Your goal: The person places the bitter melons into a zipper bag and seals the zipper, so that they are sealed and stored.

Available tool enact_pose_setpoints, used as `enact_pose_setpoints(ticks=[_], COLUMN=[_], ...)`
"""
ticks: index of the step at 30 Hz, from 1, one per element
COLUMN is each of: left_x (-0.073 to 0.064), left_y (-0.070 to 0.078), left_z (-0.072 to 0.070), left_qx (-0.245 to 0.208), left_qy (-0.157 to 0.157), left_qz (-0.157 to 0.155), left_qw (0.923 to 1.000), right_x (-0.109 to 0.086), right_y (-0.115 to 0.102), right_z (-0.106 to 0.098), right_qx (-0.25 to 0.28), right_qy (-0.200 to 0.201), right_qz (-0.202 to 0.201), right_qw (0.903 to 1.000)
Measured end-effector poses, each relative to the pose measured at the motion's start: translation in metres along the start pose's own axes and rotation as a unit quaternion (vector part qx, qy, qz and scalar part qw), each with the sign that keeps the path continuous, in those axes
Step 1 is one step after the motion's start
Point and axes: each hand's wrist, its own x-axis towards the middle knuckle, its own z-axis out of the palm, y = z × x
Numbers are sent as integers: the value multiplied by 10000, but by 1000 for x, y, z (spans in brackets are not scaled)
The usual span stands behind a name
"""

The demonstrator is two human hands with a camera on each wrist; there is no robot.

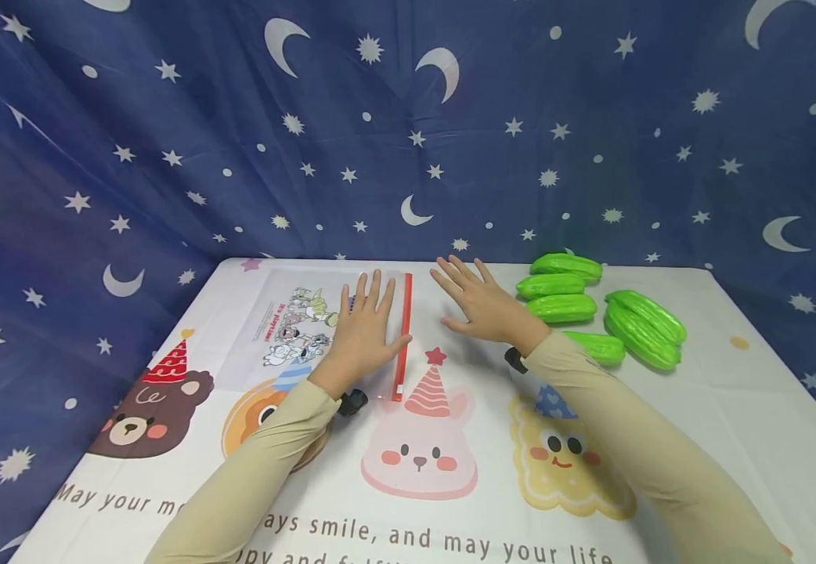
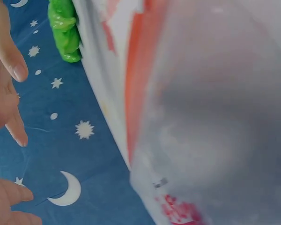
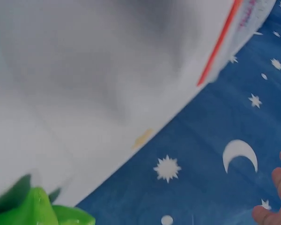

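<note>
A clear zip bag (image 1: 256,352) with cartoon animals and a red closure strip (image 1: 406,313) lies flat on the table's left half. Over its right part my left hand (image 1: 362,337) is held with fingers spread; whether it touches the plastic I cannot tell. To the right of the strip, my right hand (image 1: 482,307) is also spread, holding nothing. Beyond that wrist lie several shiny green ridged vegetables, cucumber-like, one (image 1: 559,308) in a column nearest the hand and another (image 1: 640,337) farther right. Fingers of the left hand (image 2: 7,70) show at the left wrist view's edge.
A white tablecloth (image 1: 418,525) printed with cartoon faces and lettering covers the table. Behind and to the left hangs a dark blue curtain (image 1: 352,102) with moons and stars. Black wrist devices (image 1: 353,402) sit at both wrists.
</note>
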Motion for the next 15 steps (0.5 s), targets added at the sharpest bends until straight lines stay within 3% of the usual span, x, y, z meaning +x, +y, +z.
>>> enact_pose_setpoints(ticks=[6,15], left_x=[-5,-11], left_y=[-4,-14], left_z=[9,21], left_qx=[36,-107], left_qy=[-267,-1034], left_qz=[52,13], left_qw=[9996,9946], right_x=[16,40], right_y=[-3,-10], right_z=[16,31], right_qx=[-90,-351], right_qy=[-44,-560], right_qz=[-411,-741], right_qw=[9991,9951])
